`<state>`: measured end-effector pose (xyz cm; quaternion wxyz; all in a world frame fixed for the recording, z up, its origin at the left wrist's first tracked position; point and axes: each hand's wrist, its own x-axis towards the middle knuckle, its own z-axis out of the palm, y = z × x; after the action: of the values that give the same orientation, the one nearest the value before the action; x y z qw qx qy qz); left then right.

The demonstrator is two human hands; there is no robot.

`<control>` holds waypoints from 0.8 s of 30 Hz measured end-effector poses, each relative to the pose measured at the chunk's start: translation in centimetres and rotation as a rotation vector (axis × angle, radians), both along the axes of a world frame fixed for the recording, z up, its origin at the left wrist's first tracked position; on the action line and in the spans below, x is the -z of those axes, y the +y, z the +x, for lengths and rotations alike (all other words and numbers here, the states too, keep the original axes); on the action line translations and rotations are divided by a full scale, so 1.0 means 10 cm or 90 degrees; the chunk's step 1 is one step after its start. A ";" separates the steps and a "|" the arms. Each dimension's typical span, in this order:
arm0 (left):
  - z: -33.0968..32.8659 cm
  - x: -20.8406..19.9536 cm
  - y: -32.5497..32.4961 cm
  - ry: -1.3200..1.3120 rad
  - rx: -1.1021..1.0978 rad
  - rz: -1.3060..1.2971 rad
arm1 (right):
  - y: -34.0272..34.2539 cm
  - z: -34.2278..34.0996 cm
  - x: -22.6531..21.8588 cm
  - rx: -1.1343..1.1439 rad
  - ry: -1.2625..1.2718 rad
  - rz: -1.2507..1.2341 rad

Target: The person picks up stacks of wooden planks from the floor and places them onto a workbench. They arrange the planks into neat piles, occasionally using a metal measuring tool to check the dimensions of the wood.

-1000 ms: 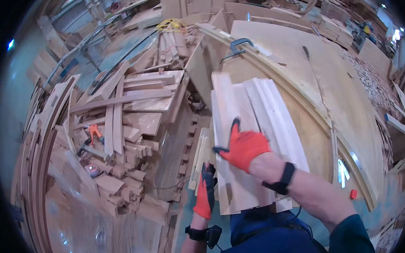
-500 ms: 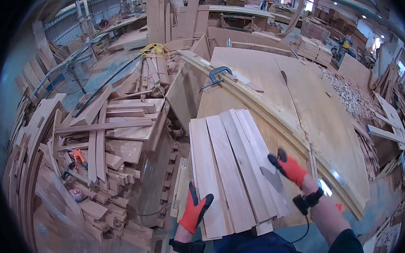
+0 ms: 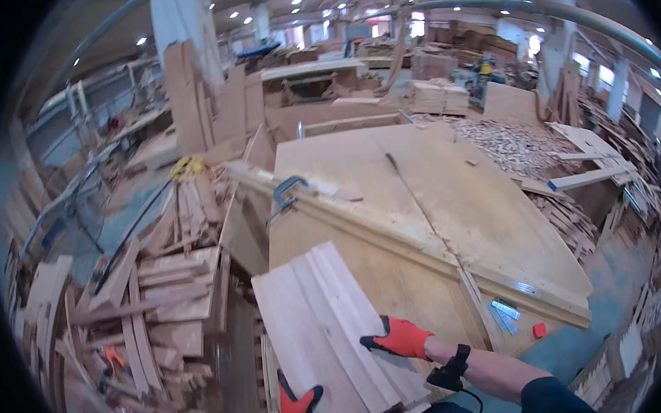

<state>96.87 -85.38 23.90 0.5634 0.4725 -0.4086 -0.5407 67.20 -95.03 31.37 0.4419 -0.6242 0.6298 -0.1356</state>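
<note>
the pale wooden table [image 3: 403, 281] bears loose boards [image 3: 306, 306] under the right fingers [image 3: 374, 343], a long wooden rail [image 3: 377, 225] beyond them, a small wood block [image 3: 471, 162] farther off

Bottom centre: board stack [image 3: 300, 307] over near-left part of worktable [image 3: 481, 197]. 2 hands at it: left hand [image 3: 297, 410] at lower-left edge, right hand [image 3: 403, 337] on right side. Long rail [image 3: 394, 230] runs diagonally across tabletop behind stack, centre left to lower right; clamp [image 3: 289, 186] on it near left end. 2 small items lower right, in front of rail's right end: metal piece [image 3: 505, 308], small block [image 3: 539, 331] to its right. Wood pile [image 3: 173, 295] lower left, left of table. Upright boards [image 3: 182, 102] upper left, behind pile. Offcut heap [image 3: 508, 146] upper right, behind table.
</note>
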 end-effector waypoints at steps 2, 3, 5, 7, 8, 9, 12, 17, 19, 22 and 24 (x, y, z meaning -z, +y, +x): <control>-0.11 -0.35 0.06 -0.083 -0.014 0.099 | 0.04 -0.06 0.04 0.018 0.006 -0.009; -0.14 -0.47 0.06 -0.091 -0.014 0.089 | 0.05 -0.08 0.02 0.018 0.010 -0.008; -0.18 -0.58 0.09 -0.106 -0.016 0.086 | 0.07 -0.12 0.03 0.027 -0.010 -0.008; -0.20 -0.51 0.10 -0.431 -0.098 -0.009 | 0.06 -0.13 0.10 0.025 -0.018 -0.021; -0.26 -0.59 0.08 -0.590 -0.130 -0.060 | 0.07 -0.12 0.11 0.040 -0.028 -0.017; -0.25 -0.74 0.13 -0.721 -0.078 -0.144 | 0.09 -0.11 0.11 0.054 -0.039 -0.014; -0.50 -1.12 0.13 -0.740 0.312 -0.361 | 0.16 -0.06 -0.02 0.082 -0.008 -0.010; -0.84 -0.97 0.25 -0.827 0.373 -0.396 | 0.10 -0.14 0.13 0.095 0.012 -0.033; -0.86 -0.92 0.27 -0.839 0.350 -0.390 | 0.09 -0.31 0.08 0.131 -0.137 0.039; -0.89 -0.95 0.27 -0.834 0.342 -0.383 | 0.15 -0.46 0.07 0.185 -0.302 0.099; -0.92 -0.95 0.26 -0.843 0.337 -0.390 | 0.14 -0.44 -0.08 0.174 -0.327 0.132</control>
<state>87.69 -82.73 33.40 0.1596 0.4072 -0.8905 -0.1252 62.77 -93.63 32.18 0.6257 -0.4304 0.5862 -0.2820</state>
